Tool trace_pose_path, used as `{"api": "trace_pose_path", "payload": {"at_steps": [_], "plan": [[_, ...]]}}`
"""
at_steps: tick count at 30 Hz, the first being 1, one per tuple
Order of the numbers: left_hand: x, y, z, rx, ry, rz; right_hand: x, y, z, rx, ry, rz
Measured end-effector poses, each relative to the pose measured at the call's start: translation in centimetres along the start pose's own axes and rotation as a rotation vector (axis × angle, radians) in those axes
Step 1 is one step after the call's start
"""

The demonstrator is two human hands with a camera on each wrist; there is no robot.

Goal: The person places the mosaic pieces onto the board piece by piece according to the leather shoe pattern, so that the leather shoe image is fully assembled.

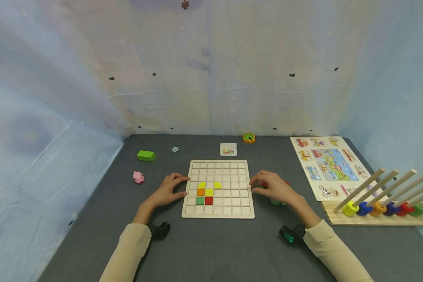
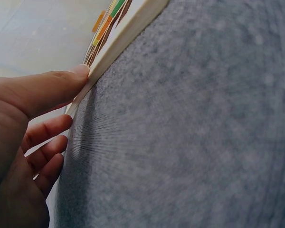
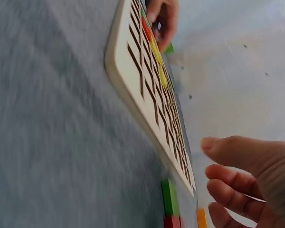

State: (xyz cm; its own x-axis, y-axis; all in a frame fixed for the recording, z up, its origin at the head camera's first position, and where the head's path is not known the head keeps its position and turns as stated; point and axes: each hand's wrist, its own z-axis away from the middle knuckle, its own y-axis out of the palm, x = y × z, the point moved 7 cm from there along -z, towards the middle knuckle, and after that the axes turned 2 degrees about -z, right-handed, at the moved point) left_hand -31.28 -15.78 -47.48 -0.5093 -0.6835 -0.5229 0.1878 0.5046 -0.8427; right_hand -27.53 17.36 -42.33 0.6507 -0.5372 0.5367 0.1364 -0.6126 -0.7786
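A wooden grid board [image 1: 232, 205] lies on the dark table with coloured tiles in its left part. Two yellow rounded tiles [image 1: 217, 185] sit above an orange tile [image 1: 200, 192] and a yellow square tile [image 1: 209, 192]. Below these are a green tile [image 1: 199, 200] and a red tile [image 1: 208, 200]. My left hand [image 1: 168, 190] touches the board's left edge with thumb and fingertips. By the right edge, my right hand [image 1: 275, 188] is held with fingers loosely bent and nothing in it. Green pieces [image 1: 275, 202] and red pieces [image 1: 265, 185] lie partly hidden beneath it.
A small pattern card [image 1: 228, 149] lies behind the board, near a tree-shaped toy [image 1: 249, 138]. To the left are a green block [image 1: 146, 156], a pink pig [image 1: 138, 177] and a round chip [image 1: 175, 149]. A picture puzzle [image 1: 313, 188] and a peg stacker [image 1: 373, 220] stand right.
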Motion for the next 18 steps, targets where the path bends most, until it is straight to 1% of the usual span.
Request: {"api": "trace_pose_path", "payload": {"at_steps": [5, 10, 13, 18], "plan": [[0.0, 0.0, 0.0, -0.003, 0.004, 0.0, -1.4, -0.7, 1.3, 0.045, 0.039, 0.023], [0.0, -0.1, 0.0, -0.007, 0.006, -0.004, -2.4, -0.7, 2.0, 0.098, 0.072, 0.043], [-0.1, -0.1, 0.0, -0.007, 0.005, -0.005, -2.9, -0.6, 2.3, 0.11, 0.097, 0.043], [0.0, 0.0, 0.0, -0.007, 0.004, -0.005, -3.5, -0.7, 2.7, 0.102, 0.112, 0.067]]}}
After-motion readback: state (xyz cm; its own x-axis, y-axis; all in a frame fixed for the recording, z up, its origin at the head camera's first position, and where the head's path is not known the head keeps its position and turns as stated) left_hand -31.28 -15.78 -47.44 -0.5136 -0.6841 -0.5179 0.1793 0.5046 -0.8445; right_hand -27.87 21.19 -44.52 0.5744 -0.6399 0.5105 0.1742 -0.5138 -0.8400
